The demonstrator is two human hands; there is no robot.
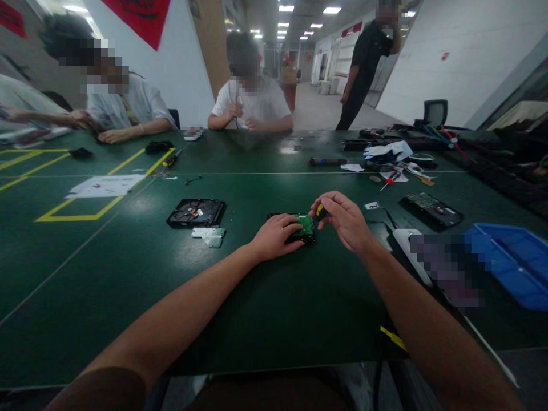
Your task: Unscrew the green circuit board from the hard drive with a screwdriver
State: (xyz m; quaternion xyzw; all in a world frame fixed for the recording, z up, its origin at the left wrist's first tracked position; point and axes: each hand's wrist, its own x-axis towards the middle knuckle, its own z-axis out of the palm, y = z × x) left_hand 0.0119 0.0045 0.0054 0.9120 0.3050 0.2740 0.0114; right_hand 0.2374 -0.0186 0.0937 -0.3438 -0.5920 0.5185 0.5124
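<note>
A hard drive [305, 227] lies on the green table with its green circuit board facing up. My left hand [278, 235] is laid over its left part, fingers across the board and thumb along the near edge, gripping it against the table. Just right of the drive, my right hand [339, 218] is closed around the yellow and black handle of a screwdriver [321, 211]; its shaft and tip cannot be made out. To the left sit another hard drive [197, 212], a loose circuit board [209, 236] and some tiny screws [232, 216].
On the right are a third hard drive [432, 210], a white power strip [411, 254] and a blue tray [509, 262]. Farther back lie a red screwdriver [389, 181], gloves [389, 152] and a dark cylindrical tool [327, 161]. People sit across the table; another stands behind.
</note>
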